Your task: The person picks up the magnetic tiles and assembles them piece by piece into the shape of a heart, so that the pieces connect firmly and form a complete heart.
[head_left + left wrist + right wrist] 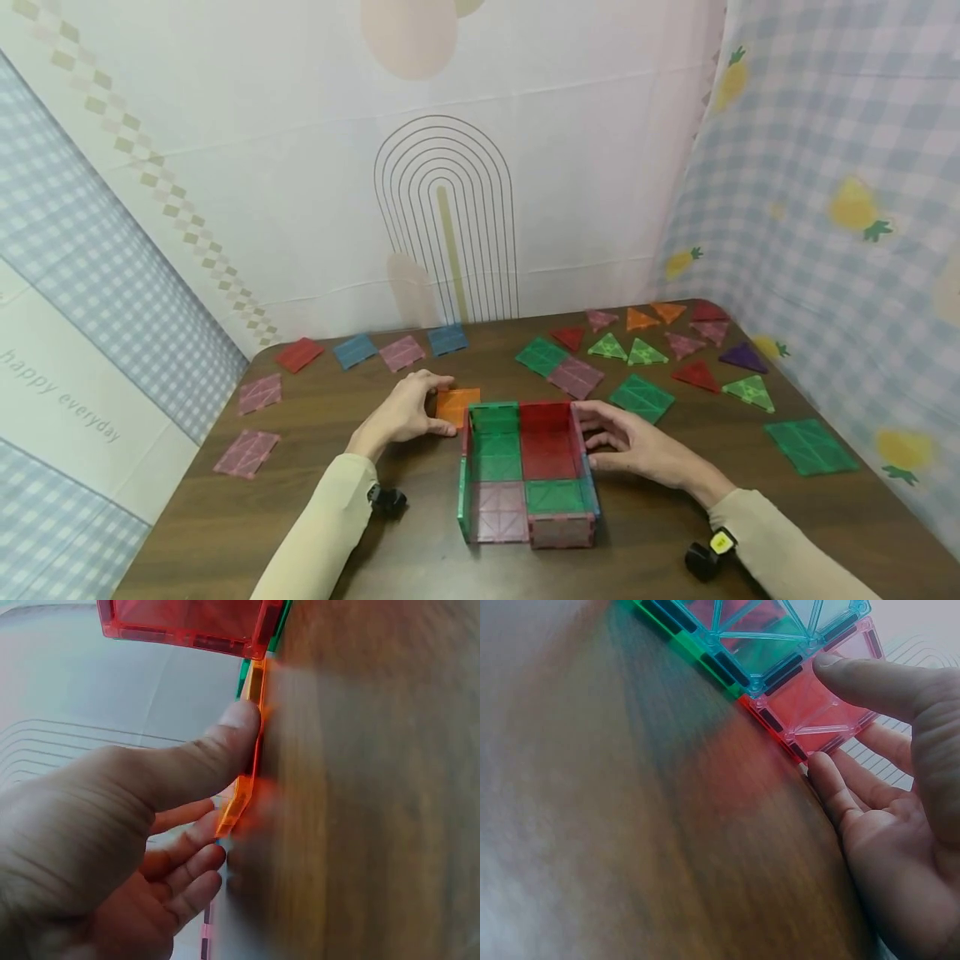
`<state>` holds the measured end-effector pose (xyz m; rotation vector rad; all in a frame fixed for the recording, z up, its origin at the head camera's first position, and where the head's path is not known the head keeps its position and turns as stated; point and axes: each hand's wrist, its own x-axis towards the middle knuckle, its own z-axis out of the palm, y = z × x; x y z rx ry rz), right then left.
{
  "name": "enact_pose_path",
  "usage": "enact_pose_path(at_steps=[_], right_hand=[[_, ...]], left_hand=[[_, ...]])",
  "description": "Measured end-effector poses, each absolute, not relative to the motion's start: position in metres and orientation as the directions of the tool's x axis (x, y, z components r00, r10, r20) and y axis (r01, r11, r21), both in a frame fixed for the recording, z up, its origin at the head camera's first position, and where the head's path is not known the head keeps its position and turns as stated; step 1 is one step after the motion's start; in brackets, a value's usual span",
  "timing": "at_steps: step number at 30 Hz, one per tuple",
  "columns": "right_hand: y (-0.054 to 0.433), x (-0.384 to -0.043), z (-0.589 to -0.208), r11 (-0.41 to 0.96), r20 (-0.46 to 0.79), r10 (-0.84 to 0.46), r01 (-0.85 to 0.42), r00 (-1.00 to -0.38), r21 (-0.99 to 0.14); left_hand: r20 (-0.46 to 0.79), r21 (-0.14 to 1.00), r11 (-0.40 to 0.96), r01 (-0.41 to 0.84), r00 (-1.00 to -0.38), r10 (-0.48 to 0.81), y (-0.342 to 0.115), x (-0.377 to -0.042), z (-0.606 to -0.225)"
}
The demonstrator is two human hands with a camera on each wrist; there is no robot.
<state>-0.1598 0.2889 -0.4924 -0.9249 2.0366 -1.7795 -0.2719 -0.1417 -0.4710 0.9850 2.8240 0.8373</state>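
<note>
An open-topped box of translucent magnetic tiles (498,510) stands on the table, with green, red and pink squares as its floor and low walls round most of its edge. Behind its far left corner is an orange square magnetic tile (459,406). My left hand (408,408) holds that tile by its edges, thumb on the near side and fingers on the far side. At the box's far right corner, my right hand (637,446) grips the pink side wall (814,709) between thumb and fingers. The left wrist view shows the orange tile (244,787) low over the table.
Green and pink squares (576,377) lie behind the box. Several triangle tiles (645,352) are scattered at the back right, with a green square (810,446) on the right. Red, blue and pink squares (259,393) lie along the back left. A patterned cloth (322,208) hangs behind the table.
</note>
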Motion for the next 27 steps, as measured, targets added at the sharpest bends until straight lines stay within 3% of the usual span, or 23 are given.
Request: enact_pose_path(at_steps=[5, 16, 21, 27], right_hand=[[0.289, -0.16, -0.492, 0.039, 0.194, -0.63, -0.279, -0.752, -0.959], [0.29, -0.16, -0.494, 0.031, 0.203, -0.629, -0.285, -0.75, -0.958], [0.289, -0.16, -0.495, 0.037, 0.185, -0.629, -0.267, -0.755, -0.963], [0.29, -0.16, -0.494, 0.035, 0.186, -0.625, -0.265, -0.758, -0.963]], left_hand=[[0.128, 0.605, 0.654, 0.454, -0.866, 0.483, -0.142, -0.264, -0.463], [0.183, 0.76, 0.531, 0.376, -0.907, 0.38, -0.157, -0.258, -0.459], [0.258, 0.787, 0.457, 0.414, -0.894, 0.366, -0.156, -0.246, -0.434], [0.404, 0.75, 0.36, 0.555, -0.815, 0.415, -0.142, -0.219, -0.39]])
